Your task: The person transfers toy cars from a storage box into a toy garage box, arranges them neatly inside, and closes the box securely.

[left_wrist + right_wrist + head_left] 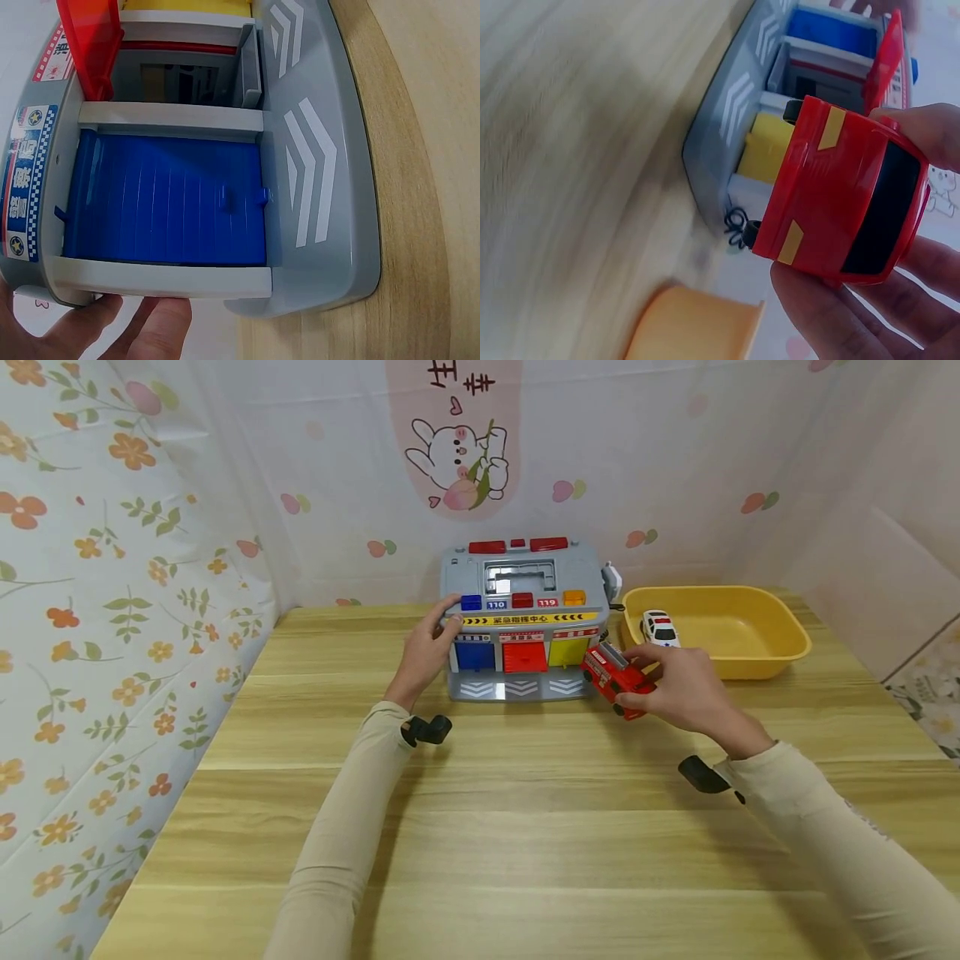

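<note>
A grey toy garage (525,572) with a red-and-blue light top stands at the table's back. Its blue door (172,199) and yellow door (765,146) are down, while the red door (91,45) is swung up, exposing the middle bay. My left hand (424,653) grips the garage's left side; bent fingers (161,330) touch the side wall. In my right hand (686,689), a red toy fire truck (617,681) is pinched between thumb and fingers. The truck is tilted, just in front of the garage's right corner. Its windshield end faces the right wrist camera.
A yellow bin (750,668) stands right of the garage, with a white toy police car (660,628) inside at its left. A black cord (736,227) lies curled by the garage's right side. Patterned cloth (315,477) hangs behind the wooden table (480,843).
</note>
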Action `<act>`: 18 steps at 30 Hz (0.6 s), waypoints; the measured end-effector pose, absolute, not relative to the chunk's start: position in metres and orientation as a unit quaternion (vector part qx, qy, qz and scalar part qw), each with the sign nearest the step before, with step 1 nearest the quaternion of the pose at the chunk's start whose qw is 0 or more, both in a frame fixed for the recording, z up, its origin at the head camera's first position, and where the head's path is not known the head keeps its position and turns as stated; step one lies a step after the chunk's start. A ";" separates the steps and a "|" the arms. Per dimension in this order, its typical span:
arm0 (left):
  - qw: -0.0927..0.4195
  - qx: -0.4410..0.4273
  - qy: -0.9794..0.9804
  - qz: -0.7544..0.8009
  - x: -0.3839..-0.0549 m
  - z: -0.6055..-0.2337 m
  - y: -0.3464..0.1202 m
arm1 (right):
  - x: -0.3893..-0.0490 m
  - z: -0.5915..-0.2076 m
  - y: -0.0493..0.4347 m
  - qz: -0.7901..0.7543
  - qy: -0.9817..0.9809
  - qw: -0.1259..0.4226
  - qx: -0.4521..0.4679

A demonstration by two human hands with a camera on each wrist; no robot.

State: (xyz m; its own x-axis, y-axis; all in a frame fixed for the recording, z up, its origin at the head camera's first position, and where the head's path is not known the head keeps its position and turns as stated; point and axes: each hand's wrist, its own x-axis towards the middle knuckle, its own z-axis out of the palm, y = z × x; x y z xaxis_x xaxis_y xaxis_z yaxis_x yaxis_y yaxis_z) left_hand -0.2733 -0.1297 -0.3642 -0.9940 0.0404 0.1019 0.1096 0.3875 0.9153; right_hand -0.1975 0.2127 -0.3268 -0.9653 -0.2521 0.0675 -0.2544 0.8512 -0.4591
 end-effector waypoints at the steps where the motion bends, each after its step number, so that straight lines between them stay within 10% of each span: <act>1: 0.030 -0.044 -0.833 -0.551 -0.273 -0.364 -0.130 | -0.197 -0.328 0.211 0.241 -0.961 -0.002 0.132; 18: 0.021 -0.037 -0.835 -0.549 -0.272 -0.363 -0.129 | -0.199 -0.346 0.173 0.281 -0.944 -0.006 0.173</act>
State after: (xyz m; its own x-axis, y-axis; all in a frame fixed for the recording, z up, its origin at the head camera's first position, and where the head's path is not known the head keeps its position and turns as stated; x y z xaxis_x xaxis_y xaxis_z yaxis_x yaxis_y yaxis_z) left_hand -0.2715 -0.1286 -0.3626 -0.9964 0.0383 0.0762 0.0851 0.3941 0.9151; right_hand -0.1989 0.1728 -0.3455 -0.9403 -0.3297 0.0848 -0.3225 0.7828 -0.5322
